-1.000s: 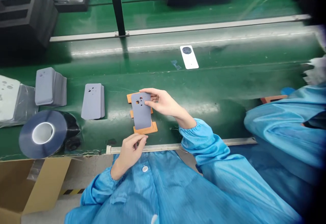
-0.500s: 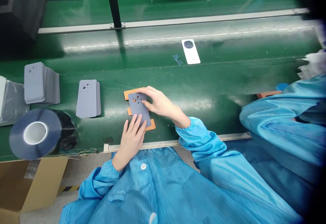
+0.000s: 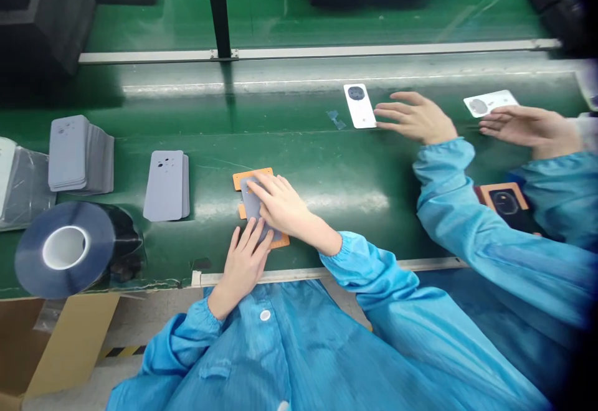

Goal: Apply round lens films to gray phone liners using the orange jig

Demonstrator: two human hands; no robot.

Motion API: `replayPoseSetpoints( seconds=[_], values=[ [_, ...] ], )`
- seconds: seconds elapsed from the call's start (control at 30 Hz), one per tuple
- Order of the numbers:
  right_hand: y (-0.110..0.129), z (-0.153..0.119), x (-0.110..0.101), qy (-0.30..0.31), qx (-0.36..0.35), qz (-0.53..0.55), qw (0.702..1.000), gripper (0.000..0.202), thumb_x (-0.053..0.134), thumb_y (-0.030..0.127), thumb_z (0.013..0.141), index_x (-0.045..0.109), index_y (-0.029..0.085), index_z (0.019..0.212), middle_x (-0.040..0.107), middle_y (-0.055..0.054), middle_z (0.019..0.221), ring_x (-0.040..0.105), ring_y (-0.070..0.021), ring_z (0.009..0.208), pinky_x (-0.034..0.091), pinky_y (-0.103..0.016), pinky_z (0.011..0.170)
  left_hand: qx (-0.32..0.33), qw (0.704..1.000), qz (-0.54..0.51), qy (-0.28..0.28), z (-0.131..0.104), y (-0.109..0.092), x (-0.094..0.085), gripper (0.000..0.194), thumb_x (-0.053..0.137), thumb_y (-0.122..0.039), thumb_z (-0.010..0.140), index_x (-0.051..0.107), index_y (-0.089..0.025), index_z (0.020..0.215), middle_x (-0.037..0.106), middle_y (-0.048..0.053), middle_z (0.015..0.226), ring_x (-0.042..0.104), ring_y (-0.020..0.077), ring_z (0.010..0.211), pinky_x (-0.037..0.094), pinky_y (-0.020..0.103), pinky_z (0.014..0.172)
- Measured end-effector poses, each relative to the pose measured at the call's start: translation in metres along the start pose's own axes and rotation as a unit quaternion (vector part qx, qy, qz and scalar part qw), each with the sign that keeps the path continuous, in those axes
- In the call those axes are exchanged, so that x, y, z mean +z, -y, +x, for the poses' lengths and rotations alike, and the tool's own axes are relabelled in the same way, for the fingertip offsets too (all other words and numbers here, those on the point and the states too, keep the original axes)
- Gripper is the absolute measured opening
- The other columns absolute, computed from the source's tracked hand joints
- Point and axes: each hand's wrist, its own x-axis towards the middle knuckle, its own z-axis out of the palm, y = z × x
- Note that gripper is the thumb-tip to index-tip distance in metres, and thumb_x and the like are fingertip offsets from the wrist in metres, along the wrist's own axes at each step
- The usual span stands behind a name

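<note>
Hand placement on a gray phone-back panel (image 3: 251,207) laid over an orange fixture (image 3: 239,180) on the green work surface (image 3: 299,149). Nearest, the left hand (image 3: 243,260) lies palm down with fingers spread, its tips over the panel's lower part; it is open and grips nothing. Just beyond, the right hand (image 3: 283,205) reaches over the upper part with fingers extended; whether it pinches an edge or merely presses cannot be told, as the thumb is hidden. The step appears to be seating or smoothing the panel. Good practice would be to steady the lower end lightly with spread fingertips, keep the edges square to the fixture, and spread pressure evenly along the flat face, since a push at one corner could skew so thin a part. The panel is matte, blue-gray and sheet-like; its upper end is largely covered by the right hand, so any cutouts there cannot be checked. Orange shows past it at the top, the left side and the lower right. To the left, a low stack of gray panels (image 3: 163,190) shows rounded corners and dark holes near the top. Farther off lies a white panel with a dark disc (image 3: 362,112), near a co-worker's hand (image 3: 423,119).
</note>
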Motion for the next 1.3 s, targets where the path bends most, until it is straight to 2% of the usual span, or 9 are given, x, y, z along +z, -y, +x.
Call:
replayPoseSetpoints(
  seconds=[0.13, 0.27, 0.5, 0.67, 0.77, 0.9, 1.03, 1.2, 1.3],
  values=[
    [0.014, -0.006, 0.008, -0.004, -0.018, -0.042, 0.999, 0.051, 0.046, 0.022, 0.101, 0.054, 0.010, 0.150, 0.049, -0.021, 0.159, 0.044, -0.0378, 0.143, 0.037, -0.055, 0.115, -0.007, 1.000, -0.009, -0.007, 0.001, -0.001, 0.001, 0.044, 0.055, -0.016, 0.101, 0.061, -0.018, 0.145, 0.053, 0.018, 0.159, 0.038, 0.0338, 0.156, 0.035, 0.057, 0.125],
    [0.017, -0.004, 0.011, -0.013, 0.003, -0.053, 0.999, 0.046, 0.044, 0.022, 0.103, 0.057, 0.013, 0.147, 0.052, -0.019, 0.156, 0.044, -0.0361, 0.141, 0.033, -0.056, 0.116, -0.011, 1.000, -0.022, -0.003, 0.001, -0.001, 0.001, 0.044, 0.055, -0.016, 0.101, 0.062, -0.019, 0.144, 0.054, 0.016, 0.159, 0.037, 0.0332, 0.157, 0.034, 0.057, 0.126],
    [0.010, -0.001, 0.006, -0.035, 0.010, 0.024, 0.999, 0.040, 0.047, 0.022, 0.103, 0.065, 0.017, 0.138, 0.059, -0.015, 0.151, 0.052, -0.0342, 0.137, 0.035, -0.058, 0.118, -0.019, 0.999, -0.042, -0.003, 0.000, 0.000, 0.001, 0.053, 0.053, -0.015, 0.101, 0.052, -0.019, 0.154, 0.045, 0.018, 0.165, 0.031, 0.0321, 0.160, 0.033, 0.059, 0.126],
    [-0.004, -0.018, 0.004, -0.135, 0.132, 0.078, 0.979, 0.033, 0.054, 0.031, 0.101, 0.072, 0.017, 0.126, 0.069, -0.018, 0.129, 0.061, -0.0347, 0.122, 0.049, -0.055, 0.105, -0.039, 0.995, -0.094, -0.018, 0.004, -0.002, -0.005, 0.047, 0.055, -0.020, 0.102, 0.057, -0.021, 0.148, 0.051, 0.016, 0.161, 0.036, 0.0316, 0.158, 0.035, 0.061, 0.124],
    [-0.007, -0.026, 0.006, -0.112, 0.162, 0.098, 0.975, 0.033, 0.059, 0.035, 0.100, 0.072, 0.015, 0.122, 0.068, -0.019, 0.130, 0.061, -0.0373, 0.122, 0.051, -0.058, 0.104, -0.062, 0.985, -0.149, -0.064, 0.010, -0.003, -0.010, 0.035, 0.057, -0.021, 0.101, 0.066, -0.021, 0.135, 0.060, 0.015, 0.152, 0.047, 0.0314, 0.151, 0.040, 0.060, 0.122],
    [0.000, -0.029, 0.004, -0.101, 0.173, 0.149, 0.968, 0.034, 0.061, 0.035, 0.099, 0.069, 0.015, 0.125, 0.068, -0.017, 0.133, 0.062, -0.0362, 0.122, 0.051, -0.058, 0.107, -0.121, 0.949, -0.248, -0.155, 0.018, 0.000, -0.021, 0.023, 0.058, -0.023, 0.101, 0.071, -0.021, 0.120, 0.069, 0.013, 0.139, 0.061, 0.0279, 0.136, 0.050, 0.051, 0.116],
    [0.017, -0.032, -0.009, -0.132, 0.147, 0.245, 0.949, 0.035, 0.060, 0.032, 0.100, 0.065, 0.019, 0.132, 0.069, -0.014, 0.135, 0.065, -0.0311, 0.124, 0.051, -0.053, 0.109, -0.205, 0.899, -0.331, -0.199, 0.023, 0.010, -0.032, 0.025, 0.060, -0.034, 0.102, 0.070, -0.020, 0.119, 0.073, 0.013, 0.124, 0.068, 0.0250, 0.117, 0.056, 0.042, 0.102],
    [0.038, -0.037, -0.015, -0.022, 0.036, 0.359, 0.933, 0.038, 0.060, 0.033, 0.102, 0.062, 0.024, 0.139, 0.070, -0.010, 0.139, 0.068, -0.0270, 0.126, 0.053, -0.048, 0.110, -0.316, 0.797, -0.466, -0.220, 0.025, 0.028, -0.041, 0.047, 0.055, -0.054, 0.102, 0.063, -0.016, 0.129, 0.075, 0.011, 0.106, 0.071, 0.0203, 0.089, 0.058, 0.032, 0.079],
    [0.041, -0.037, -0.006, 0.007, 0.051, 0.345, 0.937, 0.036, 0.061, 0.034, 0.101, 0.065, 0.022, 0.135, 0.072, -0.012, 0.134, 0.070, -0.0282, 0.120, 0.055, -0.049, 0.104, -0.366, 0.753, -0.507, -0.203, 0.022, 0.037, -0.043, 0.050, 0.061, -0.053, 0.098, 0.060, -0.016, 0.130, 0.076, 0.009, 0.099, 0.071, 0.0188, 0.080, 0.056, 0.029, 0.071]
  ],
)
